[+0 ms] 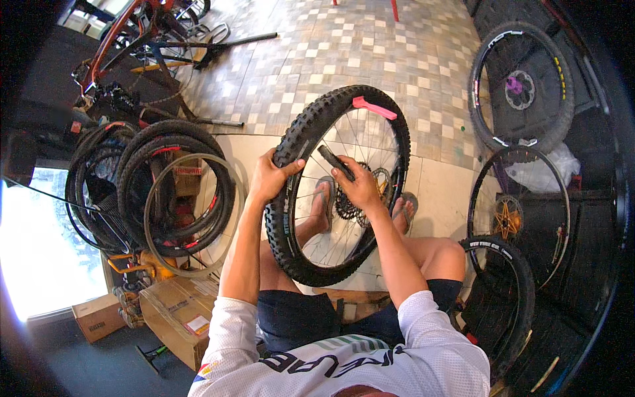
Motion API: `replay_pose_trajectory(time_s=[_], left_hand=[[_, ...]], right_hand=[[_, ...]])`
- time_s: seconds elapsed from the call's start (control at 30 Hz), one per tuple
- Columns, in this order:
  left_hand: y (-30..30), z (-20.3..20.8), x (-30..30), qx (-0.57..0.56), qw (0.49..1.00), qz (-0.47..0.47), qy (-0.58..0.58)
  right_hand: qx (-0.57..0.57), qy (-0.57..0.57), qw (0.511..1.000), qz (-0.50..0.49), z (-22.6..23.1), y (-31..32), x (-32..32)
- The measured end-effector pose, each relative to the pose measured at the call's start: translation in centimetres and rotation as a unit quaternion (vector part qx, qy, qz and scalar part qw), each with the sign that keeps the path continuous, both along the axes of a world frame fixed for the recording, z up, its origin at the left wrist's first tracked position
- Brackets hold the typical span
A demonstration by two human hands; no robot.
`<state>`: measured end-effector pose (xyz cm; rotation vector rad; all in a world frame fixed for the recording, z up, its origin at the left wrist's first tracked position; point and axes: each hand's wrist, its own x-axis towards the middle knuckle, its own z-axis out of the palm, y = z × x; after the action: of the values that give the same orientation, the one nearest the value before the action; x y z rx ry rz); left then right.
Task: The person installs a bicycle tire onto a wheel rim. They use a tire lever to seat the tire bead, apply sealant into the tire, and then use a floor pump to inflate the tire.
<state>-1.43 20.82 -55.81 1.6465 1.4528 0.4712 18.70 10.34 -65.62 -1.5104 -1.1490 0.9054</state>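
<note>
Left grip [269,179], thumb inward, on knobby tyre [281,221]

The count gives two hands, one left hand [270,177] and one right hand [357,187], with one thick-tyred wheel [347,204], one short black tool [329,158] and one pink strip [375,108]. Two sandals [328,216], two cardboard boxes [173,312] and one plastic bag [546,171] also show. Toward the right come two more spoked wheels [507,220] and one lettered tyre [526,291]; the left pile has one bare hoop [151,231] and several black tyres [124,178], too overlapped for an exact number.
</note>
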Motion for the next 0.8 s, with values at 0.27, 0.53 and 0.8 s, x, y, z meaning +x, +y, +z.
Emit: replay_pose_trajectory(time_s=[0.27, 0.53, 0.8], left_hand=[[0.2, 0.0, 0.1, -0.012, 1.0, 0.008, -0.014], [0.2, -0.1, -0.1, 0.001, 1.0, 0.008, -0.003], [-0.2, 1.3, 1.1, -0.052, 0.998, 0.016, -0.028]], right_hand=[[0.018, -0.024, 0.999, -0.026, -0.3, 1.5, -1.2], [0.071, -0.059, 0.994, -0.051, -2.0, 3.3, -2.3], [0.099, 0.007, 0.992, -0.084, -2.6, 4.0, -2.8]])
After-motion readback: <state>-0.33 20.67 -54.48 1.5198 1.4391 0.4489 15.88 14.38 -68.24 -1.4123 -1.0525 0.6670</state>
